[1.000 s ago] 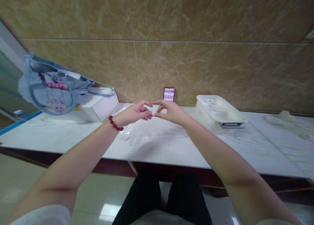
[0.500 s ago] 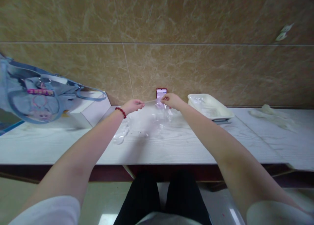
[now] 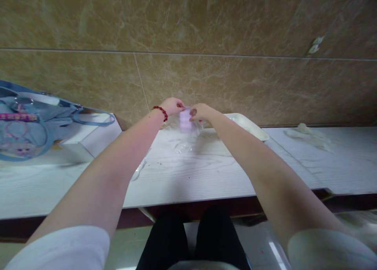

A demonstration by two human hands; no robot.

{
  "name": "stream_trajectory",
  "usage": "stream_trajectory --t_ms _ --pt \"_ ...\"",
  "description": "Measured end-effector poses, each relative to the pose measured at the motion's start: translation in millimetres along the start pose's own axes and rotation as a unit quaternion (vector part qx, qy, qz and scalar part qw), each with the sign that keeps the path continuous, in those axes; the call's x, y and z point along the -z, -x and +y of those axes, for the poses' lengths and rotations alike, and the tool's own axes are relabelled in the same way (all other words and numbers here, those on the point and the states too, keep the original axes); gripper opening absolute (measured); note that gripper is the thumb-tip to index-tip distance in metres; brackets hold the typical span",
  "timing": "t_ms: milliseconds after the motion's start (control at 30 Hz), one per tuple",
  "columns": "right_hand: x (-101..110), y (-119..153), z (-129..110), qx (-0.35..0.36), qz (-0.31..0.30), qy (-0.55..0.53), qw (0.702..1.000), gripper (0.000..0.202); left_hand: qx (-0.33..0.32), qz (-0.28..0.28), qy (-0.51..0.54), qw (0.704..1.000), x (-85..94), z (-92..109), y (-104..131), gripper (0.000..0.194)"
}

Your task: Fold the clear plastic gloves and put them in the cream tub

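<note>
A clear plastic bag (image 3: 183,147) hangs between my two hands, close to the wall. My left hand (image 3: 172,105), with a red bead bracelet (image 3: 161,112) at the wrist, pinches its upper left edge. Opposite it, my right hand (image 3: 201,112) grips the upper right edge with thumb and fingers. A phone (image 3: 185,121) with a bright pinkish screen shows blurred between the hands, apparently through the film. More clear plastic (image 3: 139,170) lies on the counter, partly covered by my left forearm.
At the left, a light blue bag (image 3: 59,117) rests against a white box (image 3: 98,138). A white tray (image 3: 247,125) stands behind my right forearm. Crumpled whitish gloves or film (image 3: 309,136) lie farther right on the white counter (image 3: 218,179). A marbled wall (image 3: 235,85) rises behind.
My hands have moved up and closer together, the left one rightward, bringing the plastic bag in front of the phone. The camera view has shifted, so the surroundings sit farther left.
</note>
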State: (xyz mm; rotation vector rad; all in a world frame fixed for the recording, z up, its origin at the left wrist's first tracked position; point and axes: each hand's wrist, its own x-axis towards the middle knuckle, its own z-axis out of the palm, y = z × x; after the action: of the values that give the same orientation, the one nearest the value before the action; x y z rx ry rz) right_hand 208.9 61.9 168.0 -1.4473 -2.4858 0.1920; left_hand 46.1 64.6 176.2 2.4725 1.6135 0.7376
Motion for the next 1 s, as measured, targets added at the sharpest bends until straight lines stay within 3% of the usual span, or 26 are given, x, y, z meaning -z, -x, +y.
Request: stream_trajectory --t_ms 100,200,367,567,700,867,1000 --pt "-0.5 -3.0 11.0 -0.042 -0.014 0.038 0.998 0.015 0.009 0.014 -0.018 1.000 0.5 -5.8 -7.0 0.016" --pt "-6.3 -5.3 18.9 -0.057 0.052 -0.010 0.997 0.016 0.024 0.046 -0.019 0.998 -1.5 -15.5 -9.1 0.015" --pt "-8.5 -4.6 22.2 -0.012 0.174 -0.025 0.984 0.017 0.006 0.110 0.009 0.994 0.3 -24.2 -3.7 0.016" --pt "-10.7 17.2 18.7 0.030 0.224 -0.065 0.972 0.019 -0.036 0.162 0.026 0.986 -2.2 -24.2 28.2 0.019" --pt "-32.5 44.4 15.5 0.042 0.213 -0.066 0.974 0.019 -0.053 0.153 0.072 0.984 -24.7 -24.4 66.0 0.018" --pt "-78.9 79.7 13.5 0.080 0.164 -0.074 0.980 0.018 -0.076 0.103 0.097 0.987 -65.5 -28.2 116.3 0.015" --pt "-118.1 103.2 14.2 0.079 0.125 -0.050 0.988 0.018 -0.036 0.069 0.150 0.986 -96.9 -32.4 149.1 0.010"
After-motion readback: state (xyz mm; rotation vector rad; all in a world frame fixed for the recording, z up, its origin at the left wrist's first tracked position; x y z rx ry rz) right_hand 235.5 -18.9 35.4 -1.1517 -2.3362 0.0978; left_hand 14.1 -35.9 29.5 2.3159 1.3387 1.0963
